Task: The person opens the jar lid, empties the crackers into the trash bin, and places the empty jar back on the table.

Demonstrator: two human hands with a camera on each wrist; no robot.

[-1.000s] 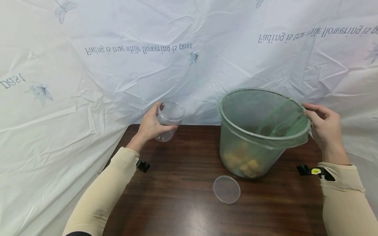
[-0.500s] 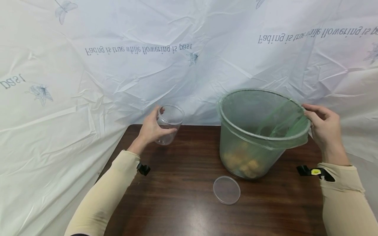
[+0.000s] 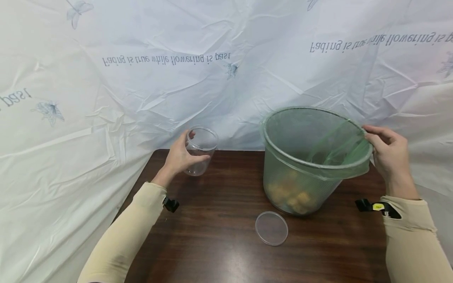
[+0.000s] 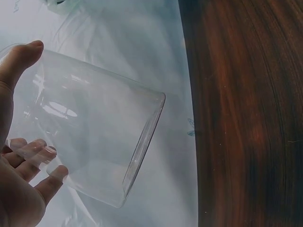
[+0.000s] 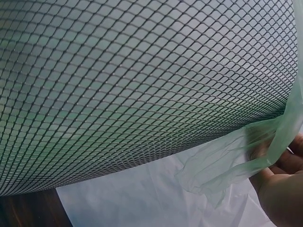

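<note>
1. A lid [image 3: 271,228] lies on the table [image 3: 212,243], nearest.
2. The bin [image 3: 304,165] rim is gripped by the right hand [image 3: 389,157].
3. An empty cup [image 3: 199,151] is clasped, tilted, by the left hand [image 3: 178,157] over the table's far edge; setting it down seems in hand, calling for levelling.
</note>
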